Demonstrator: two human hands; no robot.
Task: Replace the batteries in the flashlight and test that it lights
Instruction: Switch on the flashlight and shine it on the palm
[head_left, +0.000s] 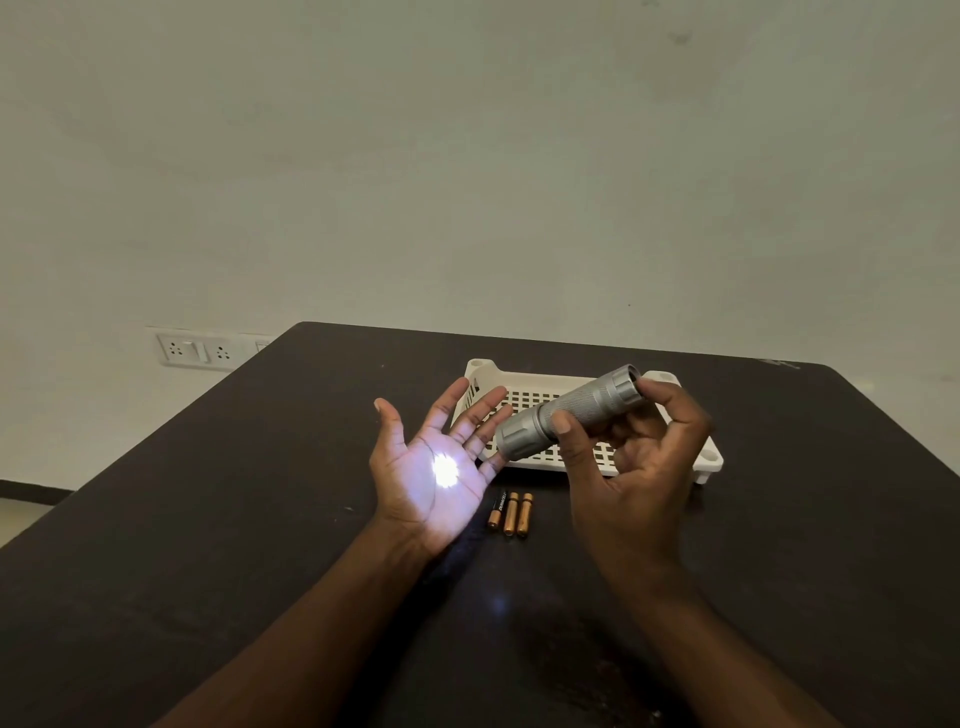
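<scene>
Above a dark table (208, 519), the right hand (634, 467) grips a lit silver flashlight (569, 410), shining onto the empty, spread-open left hand (436, 467). Three batteries (510, 513) lie below; loosened fingers could drop the flashlight onto them.

Batteries (510, 513) on table (208, 519) before basket (711, 460)

We see a dim room. The flashlight (569, 411) throws a bright white spot of glare on our left hand (439, 470). A faint glow shines on the dark counter (208, 519). The picture bends at its edges.
</scene>
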